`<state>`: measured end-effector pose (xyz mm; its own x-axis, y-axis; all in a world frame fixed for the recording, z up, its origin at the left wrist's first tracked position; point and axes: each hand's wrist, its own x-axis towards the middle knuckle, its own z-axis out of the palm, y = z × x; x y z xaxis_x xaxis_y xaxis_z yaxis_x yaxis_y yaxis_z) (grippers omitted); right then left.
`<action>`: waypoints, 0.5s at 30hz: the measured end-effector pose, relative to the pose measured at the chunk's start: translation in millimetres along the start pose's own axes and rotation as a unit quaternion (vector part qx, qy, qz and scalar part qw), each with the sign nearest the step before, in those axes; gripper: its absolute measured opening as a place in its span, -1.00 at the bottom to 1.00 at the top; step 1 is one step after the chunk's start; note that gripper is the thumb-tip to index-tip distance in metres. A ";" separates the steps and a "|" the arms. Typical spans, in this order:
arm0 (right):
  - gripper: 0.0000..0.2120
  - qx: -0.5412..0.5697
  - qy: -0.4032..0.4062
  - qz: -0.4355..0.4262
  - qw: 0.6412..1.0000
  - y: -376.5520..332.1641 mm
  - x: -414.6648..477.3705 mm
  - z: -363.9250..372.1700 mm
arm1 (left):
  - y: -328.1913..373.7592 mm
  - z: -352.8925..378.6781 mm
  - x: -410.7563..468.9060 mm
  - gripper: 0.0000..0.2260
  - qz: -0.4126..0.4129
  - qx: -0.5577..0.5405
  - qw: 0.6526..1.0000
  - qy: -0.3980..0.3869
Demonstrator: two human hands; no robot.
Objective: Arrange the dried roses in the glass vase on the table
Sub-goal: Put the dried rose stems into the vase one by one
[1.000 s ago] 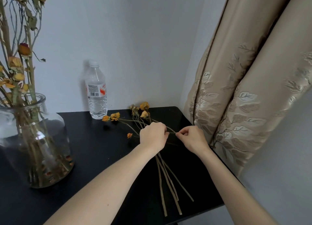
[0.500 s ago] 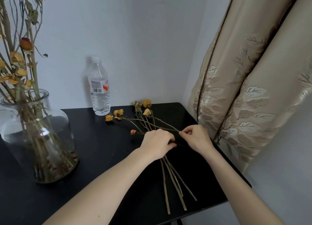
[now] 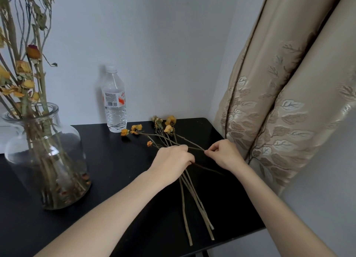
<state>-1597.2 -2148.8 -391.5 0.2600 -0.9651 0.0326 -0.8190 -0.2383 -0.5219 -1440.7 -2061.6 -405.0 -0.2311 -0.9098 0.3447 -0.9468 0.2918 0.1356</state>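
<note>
Several dried yellow roses (image 3: 169,128) lie on the black table (image 3: 115,160), heads toward the wall, cut ends near the front edge. My left hand (image 3: 173,161) is closed around the middle of this bunch of stems. My right hand (image 3: 221,153) pinches one thin stem between thumb and forefinger, just right of the left hand. A large glass vase (image 3: 48,160) stands at the left and holds several tall dried roses (image 3: 25,67) upright.
A clear plastic water bottle (image 3: 114,100) stands by the wall behind the loose roses. A beige patterned curtain (image 3: 289,102) hangs close along the table's right side. The table's front edge runs just below the stem ends.
Both hands stayed on the stems, shifting slightly; the right hand's pinch now sits a little apart from the left hand. The view shifted a bit.
</note>
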 end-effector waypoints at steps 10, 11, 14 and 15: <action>-0.88 0.002 -0.025 0.017 1.000 -3.0 -5.8 3.4 | -23.5 -25.4 -61.4 -0.85 0.023 -0.003 0.996 0.090; -0.88 0.000 -0.024 0.016 1.000 -2.4 -6.7 4.9 | -24.9 -24.5 -66.4 -0.84 0.023 -0.009 0.996 0.083; -0.89 0.000 -0.034 0.017 0.999 -0.1 -9.5 10.4 | -28.1 -18.6 -79.6 -0.84 0.015 -0.022 0.999 0.046; -0.90 0.000 -0.035 0.018 0.999 1.0 -9.9 12.2 | -29.6 -16.5 -83.0 -0.84 0.006 -0.024 0.999 0.030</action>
<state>-1594.3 -2138.1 -402.8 0.2657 -0.9630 -0.0460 -0.8287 -0.2037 -0.5213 -1389.8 -1989.9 -422.3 -0.2263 -0.8872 0.4020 -0.9321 0.3172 0.1752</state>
